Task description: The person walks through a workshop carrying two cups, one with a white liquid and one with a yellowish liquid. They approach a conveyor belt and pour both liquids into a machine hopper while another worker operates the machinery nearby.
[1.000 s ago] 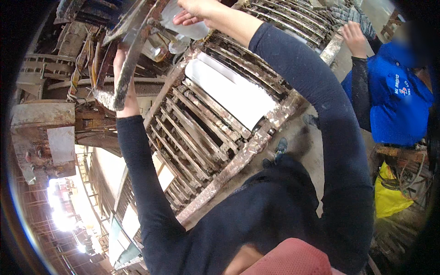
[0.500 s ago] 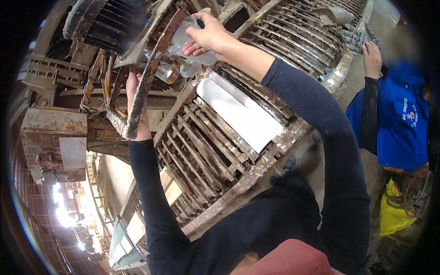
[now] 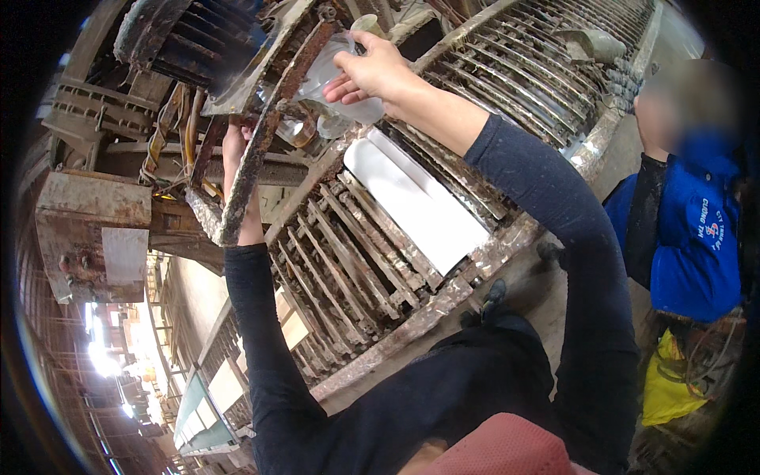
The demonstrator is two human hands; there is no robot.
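My right hand [image 3: 374, 73] is raised and closed around a clear plastic bottle [image 3: 328, 79], which is tilted with its lower end near a rusty machine part. My left hand [image 3: 236, 150] reaches up behind a rusty slanted bar [image 3: 261, 134]. The bar hides its fingers in part, so I cannot tell whether it grips anything. Both arms wear dark long sleeves. Below the bottle a white tile [image 3: 416, 202] lies on a rusty roller conveyor [image 3: 348, 261].
A ribbed motor housing [image 3: 170, 36] and a rusty box [image 3: 91, 233] sit at the upper left. A person in a blue jacket [image 3: 697, 237] stands at the right by the conveyor's edge. More tiles lie on the line at the lower left [image 3: 229, 384].
The right hand with the bottle has come down in the picture and closer to the rusty bar. The left hand has stayed behind the bar. The view has shifted a little.
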